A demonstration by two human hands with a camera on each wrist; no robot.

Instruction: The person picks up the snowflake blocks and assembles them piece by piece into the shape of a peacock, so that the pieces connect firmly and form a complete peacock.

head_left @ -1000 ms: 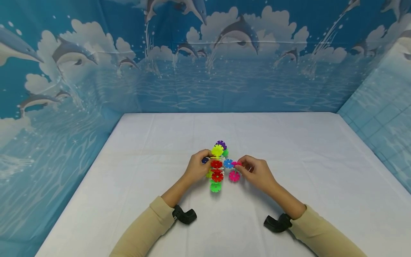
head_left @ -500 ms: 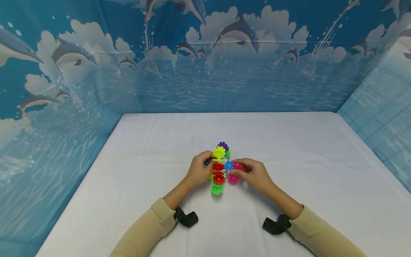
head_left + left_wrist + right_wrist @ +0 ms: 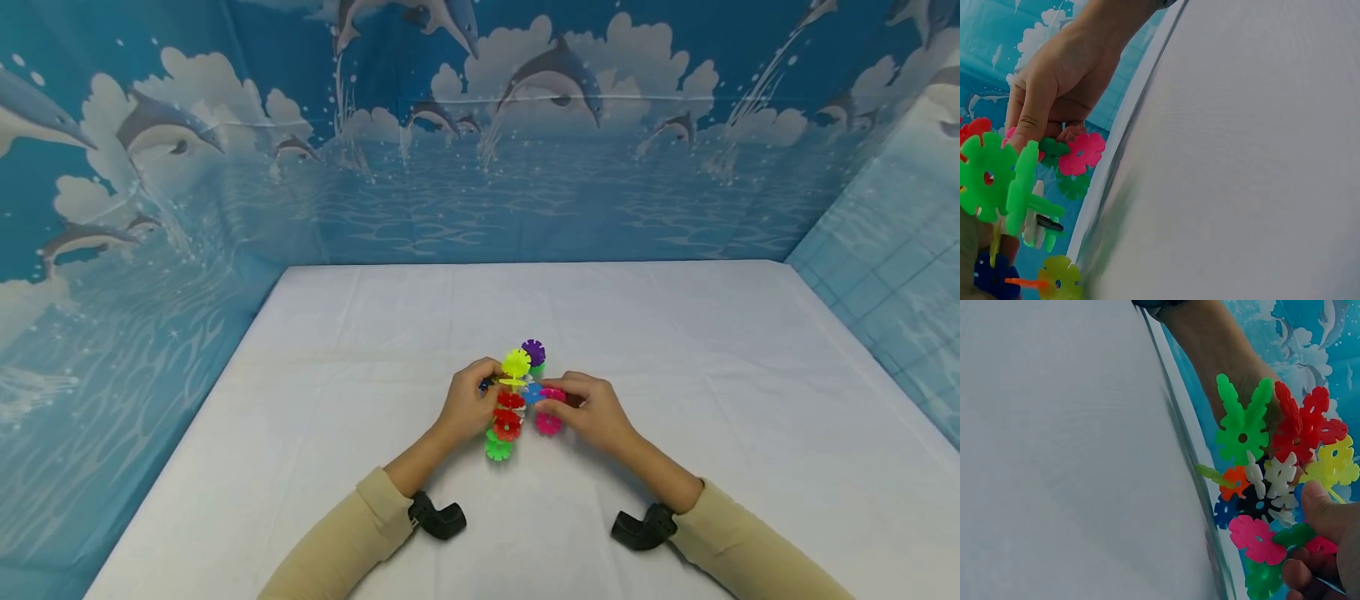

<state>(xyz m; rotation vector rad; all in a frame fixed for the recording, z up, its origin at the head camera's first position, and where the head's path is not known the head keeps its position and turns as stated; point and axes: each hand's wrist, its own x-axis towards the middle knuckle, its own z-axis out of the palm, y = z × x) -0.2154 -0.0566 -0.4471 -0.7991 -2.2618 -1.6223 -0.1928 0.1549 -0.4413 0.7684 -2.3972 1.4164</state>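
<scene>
A built-up figure of interlocking snowflake discs is held between both hands above the table. Red discs (image 3: 507, 425) run down its middle, with a yellow disc (image 3: 516, 362) and a purple disc (image 3: 534, 352) at the far end and a green disc (image 3: 498, 447) at the near end. My left hand (image 3: 468, 400) grips its left side by a dark blue disc. On the other side, my right hand (image 3: 596, 408) pinches a pink disc (image 3: 1259, 539) part beside the blue disc (image 3: 532, 393). White and black discs (image 3: 1260, 503) show underneath in the right wrist view.
A white cloth covers the table (image 3: 360, 333). Behind and beside it hangs a blue curtain (image 3: 450, 208) printed with dolphins. Each wrist carries a black camera mount (image 3: 438, 518).
The disc figure has turned clockwise, its far end swinging right and its near end left, and it sits slightly lower. The right fingers have shifted further over the pink part, toward the blue disc.
</scene>
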